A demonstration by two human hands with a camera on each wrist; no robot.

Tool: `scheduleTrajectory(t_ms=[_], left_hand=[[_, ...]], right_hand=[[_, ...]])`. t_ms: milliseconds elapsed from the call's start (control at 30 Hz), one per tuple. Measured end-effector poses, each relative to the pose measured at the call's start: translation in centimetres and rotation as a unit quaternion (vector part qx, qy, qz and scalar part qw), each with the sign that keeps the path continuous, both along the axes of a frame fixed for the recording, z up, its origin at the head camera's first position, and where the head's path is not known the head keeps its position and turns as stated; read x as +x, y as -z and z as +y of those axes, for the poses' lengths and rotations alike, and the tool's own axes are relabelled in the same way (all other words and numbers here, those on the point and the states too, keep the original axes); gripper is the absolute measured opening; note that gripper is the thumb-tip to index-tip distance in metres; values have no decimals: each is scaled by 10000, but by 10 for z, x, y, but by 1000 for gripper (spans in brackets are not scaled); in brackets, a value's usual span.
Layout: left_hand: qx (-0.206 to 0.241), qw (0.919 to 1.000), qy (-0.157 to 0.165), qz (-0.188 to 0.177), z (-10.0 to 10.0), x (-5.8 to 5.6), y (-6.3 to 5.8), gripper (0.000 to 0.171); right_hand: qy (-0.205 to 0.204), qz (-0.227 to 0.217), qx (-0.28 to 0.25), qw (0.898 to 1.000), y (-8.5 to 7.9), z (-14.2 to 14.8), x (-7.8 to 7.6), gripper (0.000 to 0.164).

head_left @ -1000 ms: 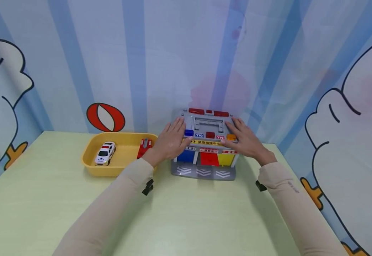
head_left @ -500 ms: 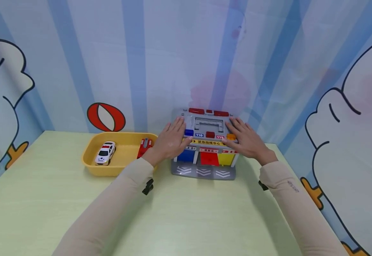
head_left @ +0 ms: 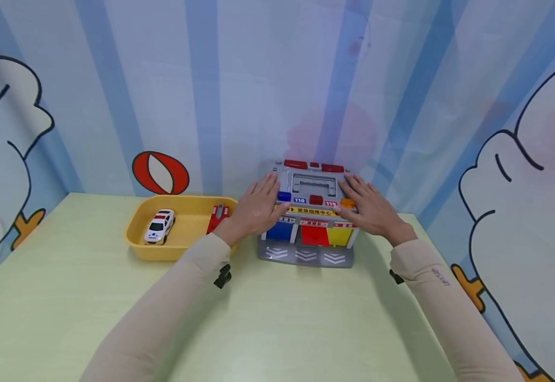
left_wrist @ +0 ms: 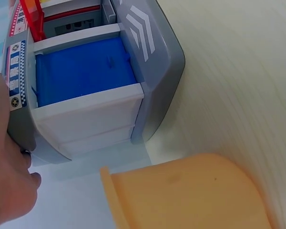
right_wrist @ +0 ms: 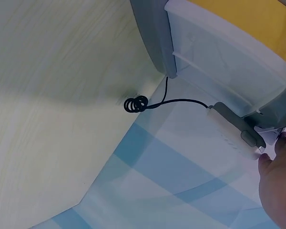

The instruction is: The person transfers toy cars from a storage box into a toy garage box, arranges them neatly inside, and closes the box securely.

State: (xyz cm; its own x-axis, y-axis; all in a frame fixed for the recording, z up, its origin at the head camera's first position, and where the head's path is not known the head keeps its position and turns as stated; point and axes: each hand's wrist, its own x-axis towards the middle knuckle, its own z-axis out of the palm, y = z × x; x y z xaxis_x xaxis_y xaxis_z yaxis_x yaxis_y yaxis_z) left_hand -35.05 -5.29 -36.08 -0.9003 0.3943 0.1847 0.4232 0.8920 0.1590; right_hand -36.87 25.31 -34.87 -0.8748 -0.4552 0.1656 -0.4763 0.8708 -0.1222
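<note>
A grey toy garage [head_left: 314, 185] with a folded carry handle stands against the curtain at the back of the table. On its front are a blue door [left_wrist: 86, 71], a red door [head_left: 314, 236] swung part-way up and a yellow door [head_left: 339, 237]. My left hand [head_left: 253, 208] rests on the roof's left edge, fingers straight, thumb at the yellow sign strip. The right hand [head_left: 372, 208] lies the same way over the right edge. In the right wrist view, a small white-and-grey handset [right_wrist: 236, 131] on a coiled black cord sits at the garage's side.
A yellow tray [head_left: 189, 249] stands left of the garage, beside my left forearm. Inside are a white toy police car [head_left: 159, 226] and a red toy vehicle [head_left: 217, 218], partly hidden by my left wrist. A striped curtain [head_left: 239, 95] hangs directly behind the table.
The head view has shifted very slightly. Both hands stay in place on the garage roof, and the garage, tray and toy vehicles have not moved.
</note>
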Motion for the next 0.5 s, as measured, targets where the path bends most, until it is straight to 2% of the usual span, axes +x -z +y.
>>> scheduleTrajectory(t_ms=[500], left_hand=[[-119,9986,441,-263,-13,0,-10,79]], right_hand=[[-48,94,-225,9997,4,1,-1,87]])
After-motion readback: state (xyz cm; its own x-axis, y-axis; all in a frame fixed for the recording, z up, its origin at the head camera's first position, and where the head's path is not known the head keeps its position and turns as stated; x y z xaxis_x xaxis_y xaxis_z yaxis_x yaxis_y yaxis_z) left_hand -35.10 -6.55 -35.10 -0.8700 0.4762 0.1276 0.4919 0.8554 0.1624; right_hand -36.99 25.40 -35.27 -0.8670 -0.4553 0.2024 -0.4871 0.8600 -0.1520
